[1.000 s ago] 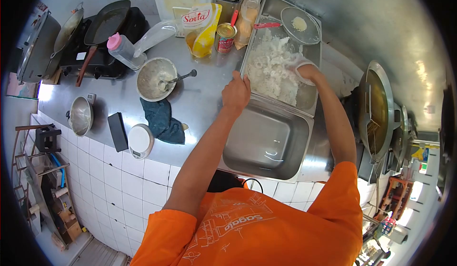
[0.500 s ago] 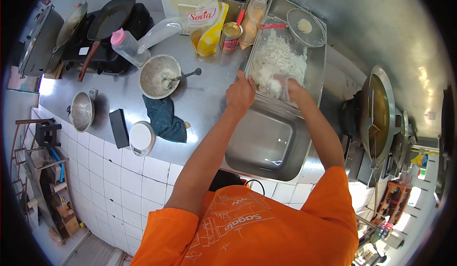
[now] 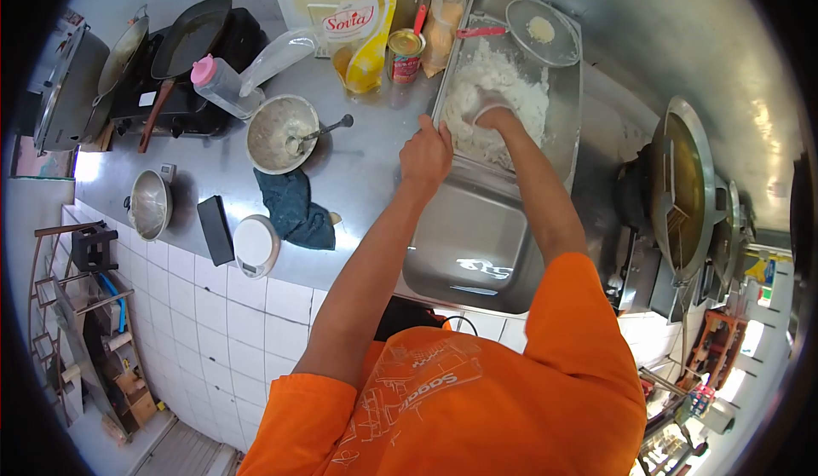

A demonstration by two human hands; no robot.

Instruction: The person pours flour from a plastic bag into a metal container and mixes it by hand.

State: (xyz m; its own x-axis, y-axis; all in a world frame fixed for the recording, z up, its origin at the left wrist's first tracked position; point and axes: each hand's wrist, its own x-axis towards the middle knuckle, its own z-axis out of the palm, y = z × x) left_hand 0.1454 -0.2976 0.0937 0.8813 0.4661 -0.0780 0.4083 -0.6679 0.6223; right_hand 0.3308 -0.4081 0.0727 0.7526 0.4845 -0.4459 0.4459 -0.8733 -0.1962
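My left hand [image 3: 427, 149] is closed on the left rim of a metal tray [image 3: 563, 126]. White flour [image 3: 524, 91] lies heaped in that tray. Down in the flour is my right hand [image 3: 494, 118], with something pale and translucent around its fingers, perhaps a plastic scoop or bag; the fingers themselves are hidden. A round strainer [image 3: 558, 48] with a red handle and some pale crumbs in it rests across the tray's far end.
An empty metal basin [image 3: 469, 237] sits nearer me. To the left are a bowl with a spoon [image 3: 279, 156], a dark cloth [image 3: 294, 212], a scale [image 3: 255, 242], a yellow pouch [image 3: 366, 58] and a can [image 3: 404, 67]. A large wok [image 3: 694, 178] stands at the right.
My right hand has moved left through the flour, from the tray's right side to its middle. The left hand stays at the rim. The view has shifted slightly.
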